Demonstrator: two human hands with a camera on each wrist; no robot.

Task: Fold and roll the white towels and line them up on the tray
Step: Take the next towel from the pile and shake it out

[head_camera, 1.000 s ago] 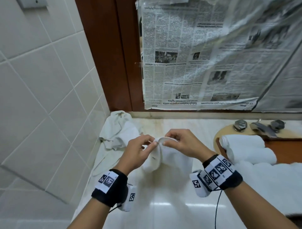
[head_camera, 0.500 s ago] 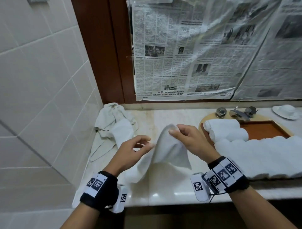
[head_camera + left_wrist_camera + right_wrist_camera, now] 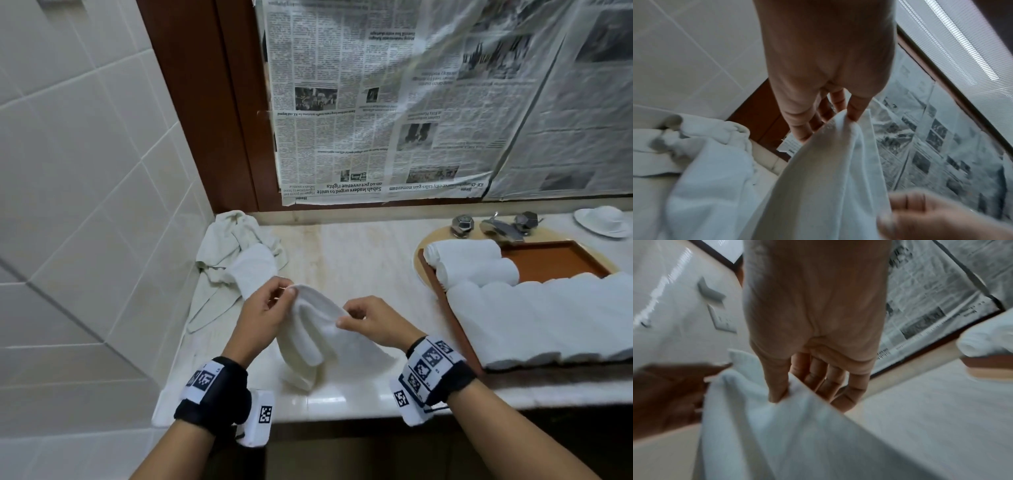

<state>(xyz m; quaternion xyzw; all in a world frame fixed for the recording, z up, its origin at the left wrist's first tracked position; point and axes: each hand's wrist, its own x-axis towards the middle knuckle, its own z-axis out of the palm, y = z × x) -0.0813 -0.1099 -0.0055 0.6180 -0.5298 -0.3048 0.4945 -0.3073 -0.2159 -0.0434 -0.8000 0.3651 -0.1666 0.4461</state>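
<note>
A: The left hand (image 3: pixel 263 310) pinches one top corner of the white towel (image 3: pixel 322 337); the right hand (image 3: pixel 371 322) pinches the other, and the cloth hangs between them just above the worktop (image 3: pixel 356 260).

B: Risky grip, though. Thin fingertip pinches could slip, dropping a corner so the fold goes crooked.

A: And the tray (image 3: pixel 555 262) on the right, already crowded with rolled towels (image 3: pixel 479 272), leaves little room.

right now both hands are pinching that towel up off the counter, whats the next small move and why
Probably draw the hands apart to open it out flat: the left hand and right hand pinch the towel close together along its top edge, so it hangs bunched and unfolded.
</note>
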